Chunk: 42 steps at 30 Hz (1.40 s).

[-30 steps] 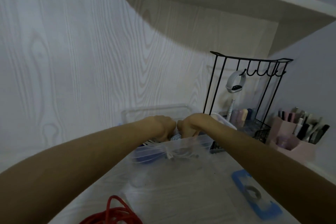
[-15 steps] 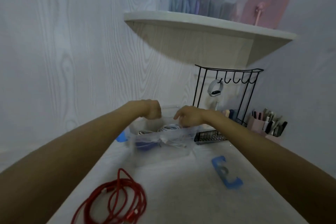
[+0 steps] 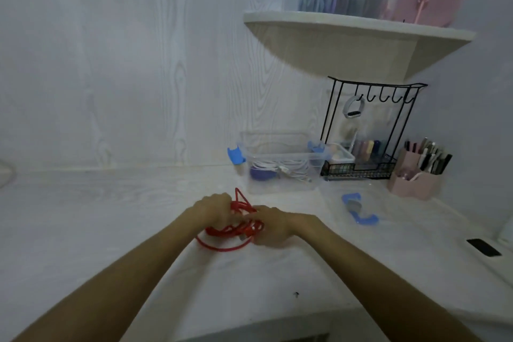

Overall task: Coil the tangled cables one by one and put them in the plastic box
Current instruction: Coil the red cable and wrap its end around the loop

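A tangled red cable (image 3: 236,230) lies on the white table in front of me. My left hand (image 3: 212,208) grips its upper loops, which stick up between my hands. My right hand (image 3: 270,225) holds the right side of the tangle, fingers curled into it. Behind them stands the clear plastic box (image 3: 313,158) with blue latches, open at the top. Inside it lie a coiled white cable (image 3: 280,168) and a dark blue item (image 3: 262,173).
The box lid (image 3: 361,209), clear with a blue clip, lies flat to the right. A black wire rack (image 3: 369,130), a pink pen holder (image 3: 416,175) and a small white container stand at the back right. A corner shelf (image 3: 358,33) hangs above. A dark phone (image 3: 483,247) lies far right.
Both hands drew back from the plastic box toward me and took hold of the red cable. The camera view pulled back and tilted, so the box now sits farther off.
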### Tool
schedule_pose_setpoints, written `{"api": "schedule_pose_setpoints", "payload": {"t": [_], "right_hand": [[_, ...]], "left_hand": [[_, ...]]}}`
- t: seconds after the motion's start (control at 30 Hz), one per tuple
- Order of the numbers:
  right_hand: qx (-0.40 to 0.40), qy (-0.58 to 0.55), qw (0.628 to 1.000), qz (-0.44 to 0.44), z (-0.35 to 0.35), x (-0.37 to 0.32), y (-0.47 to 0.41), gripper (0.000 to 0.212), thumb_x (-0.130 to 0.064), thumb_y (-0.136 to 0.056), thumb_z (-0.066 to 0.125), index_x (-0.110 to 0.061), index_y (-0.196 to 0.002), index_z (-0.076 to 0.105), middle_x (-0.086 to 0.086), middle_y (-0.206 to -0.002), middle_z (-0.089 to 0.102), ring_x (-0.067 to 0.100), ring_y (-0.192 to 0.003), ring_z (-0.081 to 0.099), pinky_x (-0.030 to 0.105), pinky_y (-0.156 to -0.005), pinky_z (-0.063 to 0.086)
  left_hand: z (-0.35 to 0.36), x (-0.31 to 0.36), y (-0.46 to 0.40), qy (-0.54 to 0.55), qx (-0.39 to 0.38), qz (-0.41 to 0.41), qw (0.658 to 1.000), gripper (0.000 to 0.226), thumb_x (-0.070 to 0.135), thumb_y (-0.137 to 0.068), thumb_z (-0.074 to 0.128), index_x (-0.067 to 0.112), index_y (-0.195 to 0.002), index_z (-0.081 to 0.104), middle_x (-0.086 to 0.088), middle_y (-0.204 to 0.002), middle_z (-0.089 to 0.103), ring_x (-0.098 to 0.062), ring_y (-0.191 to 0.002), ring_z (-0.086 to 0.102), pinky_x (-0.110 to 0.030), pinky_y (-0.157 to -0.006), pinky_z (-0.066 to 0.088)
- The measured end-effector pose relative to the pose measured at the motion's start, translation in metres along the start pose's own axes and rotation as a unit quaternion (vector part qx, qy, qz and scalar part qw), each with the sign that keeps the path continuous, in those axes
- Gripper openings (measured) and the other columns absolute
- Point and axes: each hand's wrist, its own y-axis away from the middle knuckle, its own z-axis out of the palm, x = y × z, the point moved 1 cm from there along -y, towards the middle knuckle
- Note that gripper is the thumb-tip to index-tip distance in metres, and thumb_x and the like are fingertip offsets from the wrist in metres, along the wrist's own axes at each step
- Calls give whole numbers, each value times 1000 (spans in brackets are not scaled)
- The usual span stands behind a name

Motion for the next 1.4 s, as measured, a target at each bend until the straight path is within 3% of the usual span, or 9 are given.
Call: {"api": "schedule_pose_setpoints", "payload": {"t": [0.13,0.23,0.3,0.63,0.83,0.97,1.13,1.23,1.4], "right_hand": [[139,-39,989,-15,15,1,12,28,-33,-85,67,-24,-111,68,0,-118,62,19,-104,59,36,-91,49],[198,-176,964,-33,13,12,23,23,-23,-88,65,-22,-110,71,-2,-108,71,6,-89,65,21,-81,51],[246,-362,899,-20,6,19,33,22,-17,-92,60,-19,-112,69,4,-108,71,5,-82,66,16,-73,51],[396,-713,575,68,-24,58,64,17,-19,-97,51,-8,-102,63,0,-67,70,8,-51,67,17,-53,55],[322,-599,729,84,-22,50,67,28,-35,-95,51,-16,-108,67,7,-76,66,13,-60,65,21,-61,56],[246,-567,786,21,-31,23,60,32,-44,-95,47,-27,-109,70,-3,-64,55,7,-55,50,19,-57,44],[190,-533,819,-90,-48,-12,50,34,-45,-98,41,-32,-113,69,-6,-64,49,5,-55,40,17,-54,36],[243,-510,822,-81,-59,-17,49,35,-38,-100,39,-31,-93,73,-11,-58,48,5,-56,40,15,-57,36],[232,-638,731,-73,-71,-18,40,28,-26,-98,46,-12,-78,60,-4,-47,41,10,-52,50,26,-70,53]], "left_hand": [[17,-23,23,118,116,-15,986,31,41,-94,50,19,-75,60,-8,-93,69,-25,-87,63,-28,-67,40],[5,-48,29,440,128,-21,889,31,24,-98,50,3,-92,72,-14,-93,72,-14,-75,70,-24,-74,54],[-4,-67,39,592,112,-44,797,26,15,-98,49,-4,-97,67,-17,-88,69,-6,-54,67,-14,-55,53],[-15,-144,63,705,178,-165,666,21,17,-98,48,6,-86,62,4,-48,61,-4,-40,56,-19,-43,50],[-22,-141,64,474,191,-219,831,55,27,-98,48,-5,-141,33,-21,-143,41,-36,-129,41,-43,-105,34],[-42,-85,64,397,274,-21,876,38,25,-96,53,7,-129,52,-13,-134,54,-26,-118,53,-34,-100,41],[-57,-11,72,524,-26,101,845,42,56,-89,49,21,-108,63,4,-116,66,-10,-107,61,-27,-93,45],[-66,-7,73,668,13,109,736,24,34,-94,54,15,-89,68,0,-88,74,-8,-86,69,-28,-92,52],[-88,-38,77,917,-10,101,386,25,23,-97,48,14,-75,56,10,-46,38,-4,-33,36,-17,-49,53]]}}
